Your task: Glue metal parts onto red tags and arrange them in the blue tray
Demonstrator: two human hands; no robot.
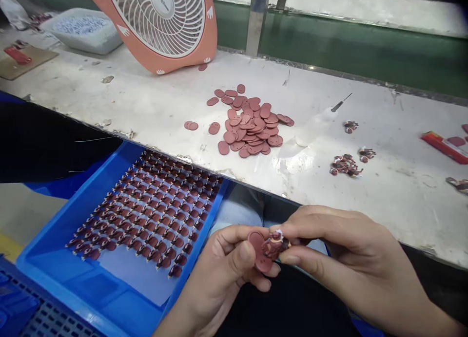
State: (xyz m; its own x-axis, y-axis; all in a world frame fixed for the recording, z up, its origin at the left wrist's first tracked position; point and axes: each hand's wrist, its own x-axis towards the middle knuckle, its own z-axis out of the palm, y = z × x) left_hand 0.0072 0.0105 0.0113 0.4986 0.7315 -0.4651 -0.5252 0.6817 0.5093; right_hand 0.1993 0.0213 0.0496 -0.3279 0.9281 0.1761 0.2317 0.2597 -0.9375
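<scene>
Low in the view, over my lap, my left hand (223, 269) pinches a reddish-brown oval base (260, 259) between thumb and fingers. My right hand (340, 244) pinches a small dark red figure (276, 243) and presses it against that base. Both hands are closed on their parts and touch each other. A blue tray (66, 230) at my left holds many rows of finished figures on bases (153, 210). A pile of loose oval bases (248, 125) lies on the white bench beyond my hands.
The worn white bench (153, 103) runs across the view. A salmon-coloured fan (161, 20) stands at the back. Small clusters of loose figures (344, 164) lie to the right, near a red tool (444, 147). A thin pick (341, 103) lies behind. A grey bin (86, 30) sits far left.
</scene>
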